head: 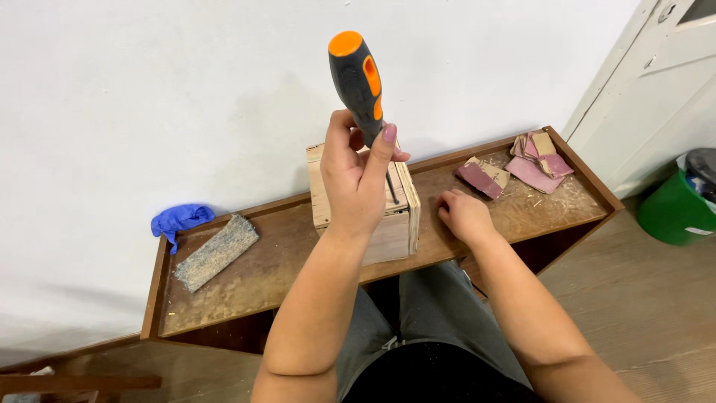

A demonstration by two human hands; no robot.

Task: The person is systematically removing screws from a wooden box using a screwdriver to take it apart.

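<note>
The left hand (356,179) is wrapping around the lower part of a screwdriver (359,82), black handle with orange inserts and an orange cap. The fingers are curling closed on the handle where it meets the shaft, the thumb is pressing along the front, and the tool is standing nearly upright, leaning a little to the left at the top. Its thin dark shaft is pointing down onto the top of a small plywood box (399,216), which is sitting about mid-way along a low brown wooden shelf (283,257) against the white wall.

The right hand (464,216) is resting on the shelf just beside the box's right side, fingers loosely curled, knuckles up, not gripping anything that I can make out.

On the left end of the shelf a grey sanding block (216,252) is lying at an angle, with a crumpled blue glove (180,219) just beside it at the edge. Over on the right end, torn pieces of maroon sandpaper (522,168) are lying in a loose pile among sawdust. A green bin (675,209) is standing on the floor at far right.
</note>
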